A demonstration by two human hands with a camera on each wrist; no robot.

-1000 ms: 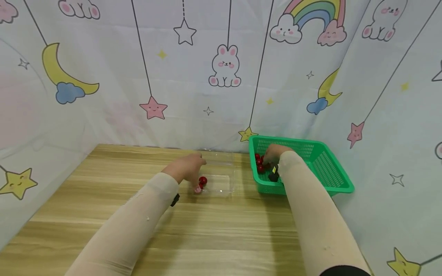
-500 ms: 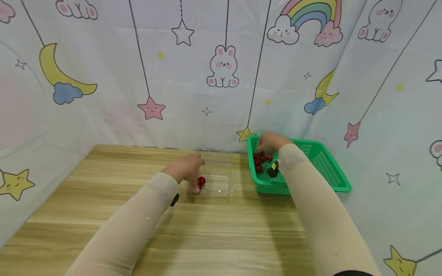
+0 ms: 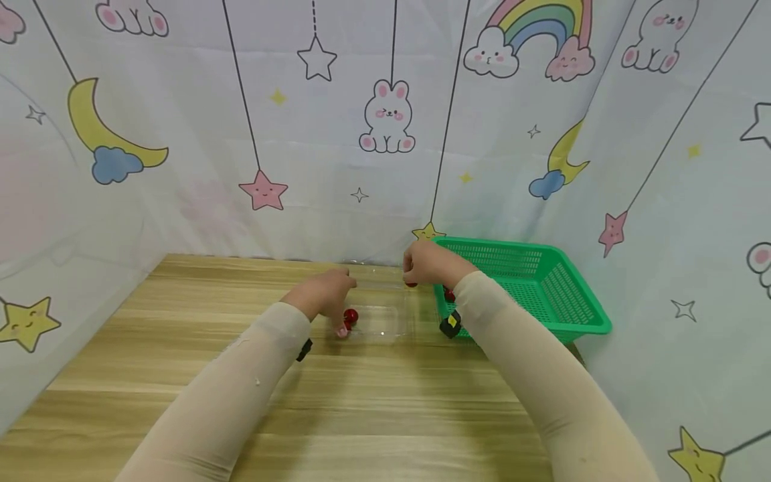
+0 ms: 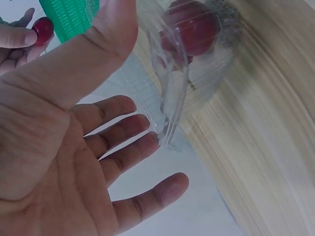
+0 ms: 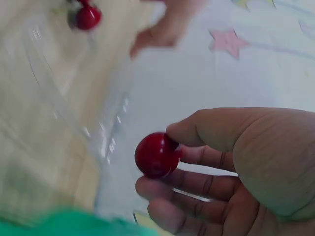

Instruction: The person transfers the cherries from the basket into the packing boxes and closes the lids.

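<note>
My left hand (image 3: 322, 294) rests at the left side of a clear plastic box (image 3: 400, 321) on the table, its thumb and fingertips by the box's edges. In the left wrist view the fingers (image 4: 130, 157) are spread and fairly straight. Red cherries (image 3: 351, 316) lie inside the box at its left end, partly hidden by that hand. Above the box's right back corner, my right hand (image 3: 436, 262) pinches a shiny dark red cherry (image 5: 156, 155) between thumb and fingers. A green basket (image 3: 596, 327) stands right of the box, with more cherries (image 3: 449, 294) inside, mostly hidden by the right wrist.
The wooden table (image 3: 373, 408) extends in front of and left of the box. A white patterned curtain (image 3: 337, 134) hangs close behind the box and basket. Small black cameras (image 3: 450, 324) are strapped at the wrists.
My right hand has lifted out of the green basket and moved left to the clear box, carrying a cherry. The left hand has stayed in place.
</note>
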